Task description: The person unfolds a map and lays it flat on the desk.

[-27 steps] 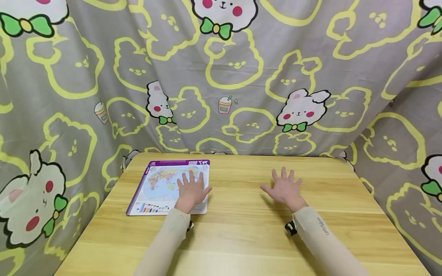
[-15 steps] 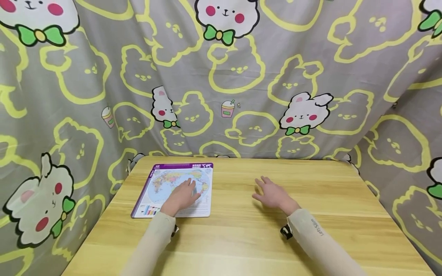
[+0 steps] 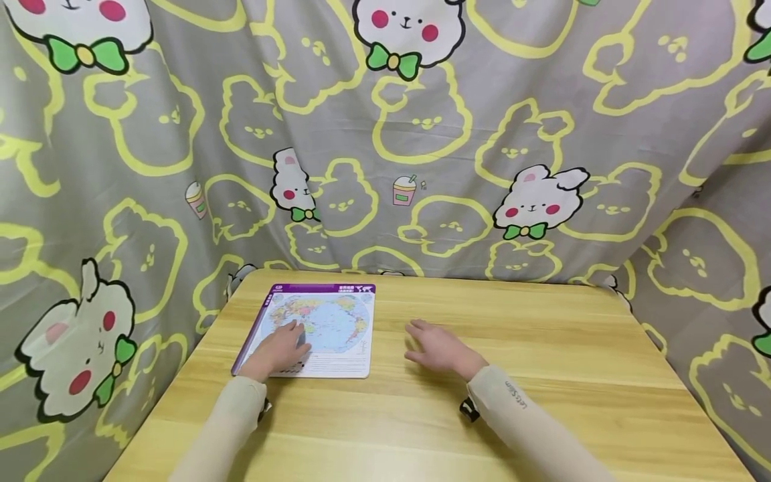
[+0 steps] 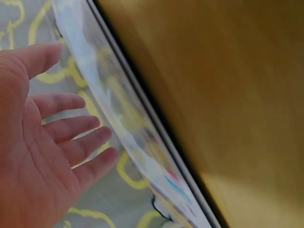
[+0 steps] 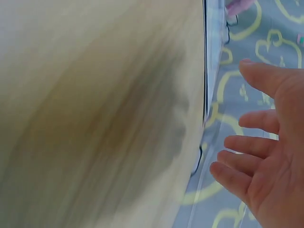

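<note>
A flat world map board (image 3: 337,328) with a purple top border lies on the left half of the wooden table. My left hand (image 3: 278,349) is over the board's lower left part, fingers extended and a little apart. In the left wrist view this hand (image 4: 52,128) shows its palm above the board's glossy surface (image 4: 118,104), gripping nothing. My right hand (image 3: 442,347) hovers to the right of the board, its fingers pointing left toward the board's right edge. The right wrist view shows the right hand (image 5: 266,147) with spread fingers and nothing held, its shadow falling on the table.
The wooden table (image 3: 512,415) extends in front and to the right of the board. A grey curtain (image 3: 446,161) with yellow outlines and white rabbits hangs behind the table and along both sides. Dark wrist straps (image 3: 468,410) show under the cream sleeves.
My left hand has moved left across the board from its right part to its lower left. My right hand has moved left, closer to the board, and turned its fingers inward.
</note>
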A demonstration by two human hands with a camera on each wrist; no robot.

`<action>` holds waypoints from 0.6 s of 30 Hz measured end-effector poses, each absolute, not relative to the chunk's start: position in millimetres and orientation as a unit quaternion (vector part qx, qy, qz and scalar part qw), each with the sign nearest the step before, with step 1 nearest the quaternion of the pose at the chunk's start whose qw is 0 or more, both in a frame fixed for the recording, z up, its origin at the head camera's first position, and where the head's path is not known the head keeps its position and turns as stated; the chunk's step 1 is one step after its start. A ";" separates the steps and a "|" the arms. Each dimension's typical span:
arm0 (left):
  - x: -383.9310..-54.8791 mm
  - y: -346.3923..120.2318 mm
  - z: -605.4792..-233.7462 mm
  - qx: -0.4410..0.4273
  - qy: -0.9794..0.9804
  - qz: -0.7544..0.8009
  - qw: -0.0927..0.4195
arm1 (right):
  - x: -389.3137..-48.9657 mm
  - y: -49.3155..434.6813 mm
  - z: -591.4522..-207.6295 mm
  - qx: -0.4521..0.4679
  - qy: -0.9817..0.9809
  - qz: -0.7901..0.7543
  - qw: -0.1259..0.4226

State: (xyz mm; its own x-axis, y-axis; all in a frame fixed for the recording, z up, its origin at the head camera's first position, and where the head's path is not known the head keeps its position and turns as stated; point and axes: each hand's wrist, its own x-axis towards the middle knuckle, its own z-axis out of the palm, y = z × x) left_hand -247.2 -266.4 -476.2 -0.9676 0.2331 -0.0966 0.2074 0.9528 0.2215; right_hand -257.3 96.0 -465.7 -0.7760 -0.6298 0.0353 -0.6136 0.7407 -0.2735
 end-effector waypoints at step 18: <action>-228.2 -322.1 -479.0 0.082 0.989 0.094 0.075 | -250.8 31.7 -468.1 -0.409 0.908 -0.077 0.045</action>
